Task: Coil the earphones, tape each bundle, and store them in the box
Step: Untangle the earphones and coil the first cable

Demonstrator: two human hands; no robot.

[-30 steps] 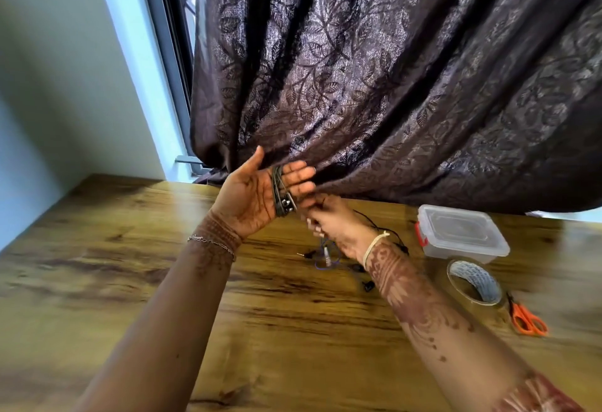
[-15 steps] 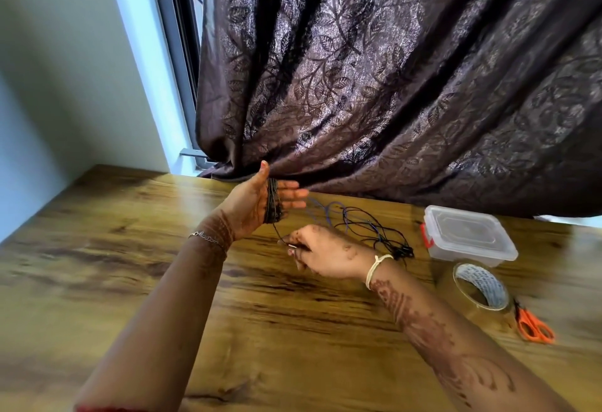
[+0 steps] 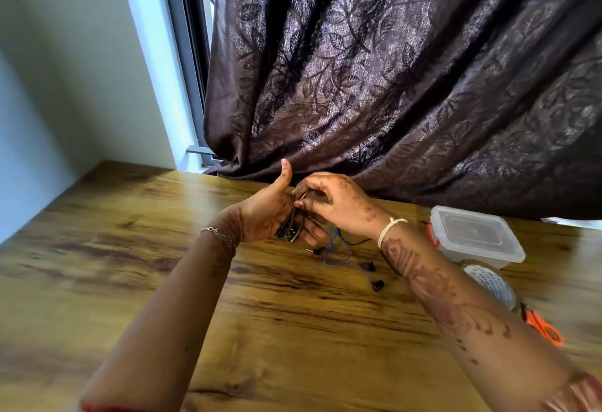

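The left hand [image 3: 267, 213] is spread, thumb up, and carries the black earphone coil [image 3: 290, 230] wound round its straight fingers, just above the worktop [image 3: 293, 330]. Close beside it, the right hand [image 3: 338, 203] pinches the cable end [image 3: 303, 196]. The last turn probably wants even tension, laid snug against the others, so that the bundle keeps its shape when slid off for the tape roll [image 3: 488, 281].
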